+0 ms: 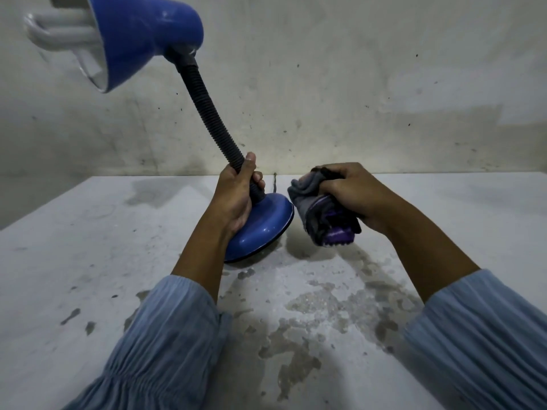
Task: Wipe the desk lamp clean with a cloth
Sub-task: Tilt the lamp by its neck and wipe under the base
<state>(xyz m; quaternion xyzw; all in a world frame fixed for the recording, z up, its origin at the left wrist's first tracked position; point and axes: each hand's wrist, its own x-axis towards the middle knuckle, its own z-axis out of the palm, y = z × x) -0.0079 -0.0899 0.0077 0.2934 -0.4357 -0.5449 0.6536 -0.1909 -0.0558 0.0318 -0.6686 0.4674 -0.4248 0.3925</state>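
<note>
The right hand point(352, 196), its grip bunched round the cloth point(322, 214), sits just right of the lamp point(207, 113) base, whose neck the left hand point(236, 199) clasps, tilting it up-left.

Desk lamp point(165, 119): blue shade at far left with a white coiled bulb inside, black ribbed gooseneck, round blue base; tilted, base lifted at its right edge off the table.
Cloth point(319, 214): grey and purple, bunched, just right of the base.
</note>
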